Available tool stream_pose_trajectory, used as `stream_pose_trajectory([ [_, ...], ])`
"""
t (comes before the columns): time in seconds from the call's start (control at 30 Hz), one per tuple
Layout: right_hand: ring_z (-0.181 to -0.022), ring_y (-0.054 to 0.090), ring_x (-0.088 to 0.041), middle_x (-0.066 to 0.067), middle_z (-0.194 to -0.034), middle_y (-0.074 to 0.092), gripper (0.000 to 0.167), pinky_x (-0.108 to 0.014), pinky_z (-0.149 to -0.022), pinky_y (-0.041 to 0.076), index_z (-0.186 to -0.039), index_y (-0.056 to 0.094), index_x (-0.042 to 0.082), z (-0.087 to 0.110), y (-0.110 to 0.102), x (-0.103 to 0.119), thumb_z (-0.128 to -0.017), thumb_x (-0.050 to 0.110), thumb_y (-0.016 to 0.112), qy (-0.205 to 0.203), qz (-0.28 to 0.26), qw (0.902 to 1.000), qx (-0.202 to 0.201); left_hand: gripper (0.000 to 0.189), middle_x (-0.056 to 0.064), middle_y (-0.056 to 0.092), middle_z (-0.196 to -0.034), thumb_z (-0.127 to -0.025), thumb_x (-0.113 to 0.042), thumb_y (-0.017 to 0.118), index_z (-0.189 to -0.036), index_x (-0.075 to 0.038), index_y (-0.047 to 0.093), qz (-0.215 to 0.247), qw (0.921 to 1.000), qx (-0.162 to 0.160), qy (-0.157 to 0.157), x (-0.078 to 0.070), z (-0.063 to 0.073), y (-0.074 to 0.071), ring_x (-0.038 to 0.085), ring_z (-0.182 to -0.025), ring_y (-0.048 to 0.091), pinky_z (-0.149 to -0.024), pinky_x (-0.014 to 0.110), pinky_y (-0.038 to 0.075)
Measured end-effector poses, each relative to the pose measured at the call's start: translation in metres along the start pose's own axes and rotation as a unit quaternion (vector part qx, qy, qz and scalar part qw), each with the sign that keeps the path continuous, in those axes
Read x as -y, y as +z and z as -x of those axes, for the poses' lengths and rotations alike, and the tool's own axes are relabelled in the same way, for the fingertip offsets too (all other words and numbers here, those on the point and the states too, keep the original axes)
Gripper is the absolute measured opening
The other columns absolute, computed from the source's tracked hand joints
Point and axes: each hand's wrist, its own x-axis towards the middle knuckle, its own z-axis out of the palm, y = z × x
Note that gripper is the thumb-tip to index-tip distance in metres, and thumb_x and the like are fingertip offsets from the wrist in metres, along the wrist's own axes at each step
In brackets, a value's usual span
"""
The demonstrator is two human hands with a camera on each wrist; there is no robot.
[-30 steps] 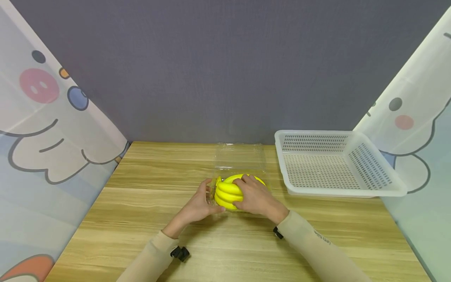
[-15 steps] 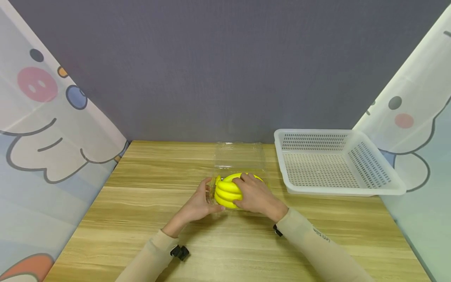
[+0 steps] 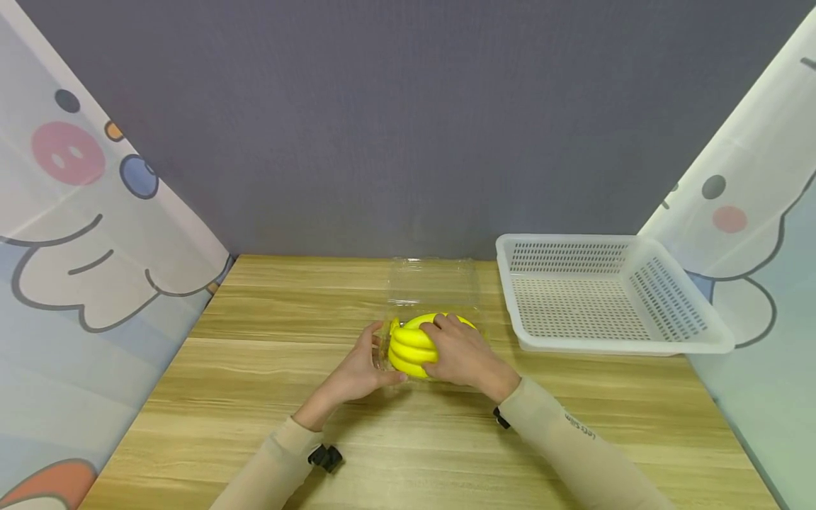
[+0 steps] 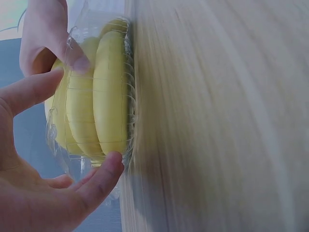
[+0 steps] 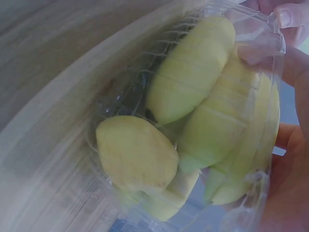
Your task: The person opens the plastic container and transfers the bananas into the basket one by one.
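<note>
head view: yellow bananas (image 3: 412, 345) just below frame centre, sitting in a clear plastic box (image 3: 382, 347) on the wooden table (image 3: 268, 397). right hand (image 3: 464, 356) draped over the top and right side of the bunch, fingers curled down onto it. left hand (image 3: 357, 372) at the lower left of the box, thumb and fingers spread around its left end, touching the plastic. hands close together, one on each side of the bunch, not touching each other. clear lid (image 3: 433, 282) lying open and flat behind the box, toward the grey back wall (image 3: 408, 127). white perforated basket (image 3: 676, 346) at right of centre, near the box but apart from it. cartoon-printed curtains (image 3: 76, 234) at the left and right edges of the frame. left wrist view: bananas (image 4: 99, 92) upper left, seen through ribbed plastic (image 4: 129, 96), left-hand fingers (image 4: 104, 174) pressing the lower edge of the box, thumb along its left side; right hand's fingertip (image 4: 77, 60) on the box top. right wrist view: bunch (image 5: 203, 121) filling the centre inside the plastic box (image 5: 120, 92), cut stem end (image 5: 135, 154) facing the lens, a fingertip (image 5: 289, 17) at the upper right corner on the box rim; which hand it belongs to cannot be told.
</note>
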Motion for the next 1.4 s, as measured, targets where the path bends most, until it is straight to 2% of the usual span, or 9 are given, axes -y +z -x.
stream_pose_trajectory([
  [0.27,-0.090,0.047,-0.020,-0.004,-0.104,0.054,0.064,-0.035,-0.068,0.045,-0.134,0.063,0.007,0.000,-0.001,-0.002,-0.078,0.031,0.080,0.011,-0.024,0.9996,-0.008,0.115,0.022,0.042,-0.142,-0.075,-0.031,0.090,-0.160,-0.007,0.016,0.003,1.0000,0.000,0.000,-0.001,0.001,0.000,0.038,-0.126,0.049,-0.096,0.055,0.047],
  [0.6,-0.093,0.052,-0.021,-0.006,-0.108,0.057,0.066,-0.038,-0.076,0.048,-0.137,0.059,0.009,0.002,-0.004,-0.003,-0.080,0.034,0.079,0.005,-0.004,0.9999,-0.013,0.115,0.021,0.043,-0.142,-0.075,-0.032,0.090,-0.160,-0.008,0.017,0.005,1.0000,0.001,-0.003,0.000,0.001,0.000,0.037,-0.126,0.049,-0.098,0.055,0.047],
  [0.8,-0.093,0.053,-0.022,-0.006,-0.110,0.059,0.064,-0.038,-0.073,0.050,-0.137,0.060,0.008,0.000,-0.006,-0.003,-0.081,0.035,0.075,-0.005,0.014,0.9997,-0.021,0.115,0.019,0.043,-0.141,-0.076,-0.033,0.090,-0.161,-0.008,0.016,0.002,1.0000,0.001,-0.002,0.001,0.000,-0.001,0.036,-0.125,0.049,-0.097,0.054,0.047],
  [1.1,-0.091,0.053,-0.020,-0.005,-0.112,0.061,0.065,-0.036,-0.064,0.049,-0.139,0.059,0.010,-0.001,-0.011,-0.006,-0.081,0.037,0.072,-0.004,0.004,0.9997,-0.024,0.115,0.019,0.045,-0.139,-0.076,-0.034,0.090,-0.160,-0.007,0.017,-0.008,1.0000,0.001,0.000,0.001,0.000,0.000,0.035,-0.123,0.050,-0.095,0.053,0.048],
  [1.4,-0.094,0.057,-0.021,-0.005,-0.113,0.063,0.063,-0.039,-0.069,0.053,-0.136,0.062,0.011,0.000,-0.017,-0.010,-0.081,0.037,0.073,-0.029,0.012,0.9984,-0.047,0.115,0.018,0.045,-0.138,-0.075,-0.033,0.090,-0.160,-0.007,0.017,-0.014,0.9999,0.000,-0.001,-0.001,0.001,-0.001,0.035,-0.124,0.049,-0.097,0.053,0.047],
])
